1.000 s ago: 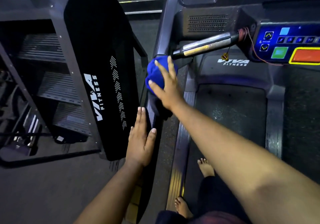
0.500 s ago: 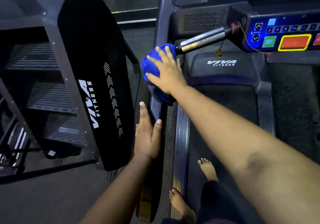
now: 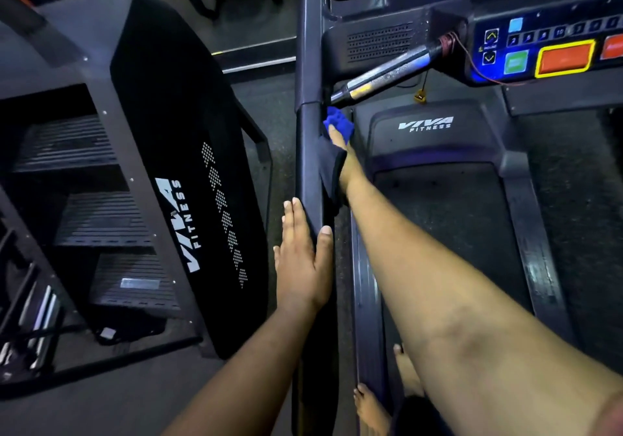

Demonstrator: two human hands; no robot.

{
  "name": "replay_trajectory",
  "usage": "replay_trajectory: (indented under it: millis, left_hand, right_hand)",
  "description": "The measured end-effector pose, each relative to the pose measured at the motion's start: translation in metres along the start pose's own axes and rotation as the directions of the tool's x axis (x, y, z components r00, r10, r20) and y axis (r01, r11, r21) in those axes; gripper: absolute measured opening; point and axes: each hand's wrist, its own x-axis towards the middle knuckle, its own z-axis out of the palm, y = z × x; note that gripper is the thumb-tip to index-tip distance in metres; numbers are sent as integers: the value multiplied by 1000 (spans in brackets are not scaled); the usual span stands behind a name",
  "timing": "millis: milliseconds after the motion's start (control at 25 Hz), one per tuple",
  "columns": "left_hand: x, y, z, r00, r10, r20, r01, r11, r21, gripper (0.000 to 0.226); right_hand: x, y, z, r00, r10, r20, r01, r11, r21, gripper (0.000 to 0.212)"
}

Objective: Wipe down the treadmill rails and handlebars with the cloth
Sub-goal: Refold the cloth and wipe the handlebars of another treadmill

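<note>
left side rail (image 3: pixel 312 165) runs lengthwise away from the body. right hand (image 3: pixel 347 162) — largely hidden behind rail, grip cannot be told — has blue cloth (image 3: pixel 338 123) at the rail's inner face, far end. left hand (image 3: pixel 303 257) flat, fingers straight, nearer along the same rail.

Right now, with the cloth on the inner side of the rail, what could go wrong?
1. The right hand holds the cloth just under the handlebar; it may catch there.
2. The red cord hangs near the handlebar; a wide wipe might pull it.
3. The left hand only rests flat on the rail, so it gives weak support.
</note>
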Motion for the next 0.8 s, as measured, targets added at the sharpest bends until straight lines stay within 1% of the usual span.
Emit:
replay_trajectory:
  millis: [40,80,120,160,200,280,320,360,440,480,520,560,600,640,680,720,760,800]
  left_hand:
    - [-1,1,-1,1000,-6,-1,6,1000,16,82]
    - [-1,2,-1,1000,-8,-3,8,1000,24,82]
    - [0,3,-1,1000,-11,-2,11,1000,26,82]
    - [0,3,-1,1000,-14,-7,15,999,29,82]
    - [0,4,-1,1000,-17,-15,17,999,35,82]
    - [0,5,-2,1000,-21,-19,22,999,44,83]
    - [0,5,-1,1000,-23,-15,23,999,42,83]
    - [0,5,-1,1000,-22,-10,23,999,36,82]
    - [0,4,-1,1000,-17,-8,17,1000,15,81]
    - [1,2,0,1000,-14,-9,14,1000,0,81]
    - [1,0,0,1000,-3,-14,2,1000,-17,81]
    - [2,-2,1,1000,12,-21,-13,999,-34,81]
    - [2,-3,1,1000,21,-23,-22,999,-46,81]
    - [3,-4,1,1000,20,-21,-21,998,-56,80]
    - [3,-4,1,1000,14,-17,-15,998,-63,80]
    - [2,-4,1,1000,11,-14,-12,998,-67,79]
    - [2,-4,0,1000,12,-13,-13,997,-72,79]
    - [2,-3,0,1000,14,-15,-15,997,-78,79]
  right_hand:
    - [3,9,1,996,86,-5,-86,994,67,73]
    - [-11,27,-4,977,214,27,-215,974,71,86]
    - [-42,44,-8,948,306,91,-317,937,148,92]
    - [-76,62,-10,925,371,84,-380,905,190,84]
    - [-106,74,-11,918,392,63,-397,895,203,69]
    - [-119,77,-9,952,306,-17,-299,941,157,46]
    - [-108,64,-7,965,251,-81,-234,956,178,40]
    - [-86,51,-4,973,200,-115,-182,972,150,36]
    - [-62,18,6,988,105,-112,-93,989,112,29]
    - [-59,24,5,987,77,-140,-67,995,80,34]
    - [-66,40,2,987,74,-140,-69,997,42,47]
    - [-90,60,-4,987,76,-144,-72,997,28,60]
    - [-123,84,-10,983,115,-140,-106,992,73,67]
    - [-160,104,-14,976,187,-109,-174,978,120,65]
    - [-190,123,-16,961,267,-73,-253,955,152,60]
    - [-210,132,-18,962,273,-28,-266,953,142,51]
    - [-211,135,-19,962,272,-30,-269,961,70,45]
    - [-200,126,-19,972,231,-43,-232,972,-30,47]
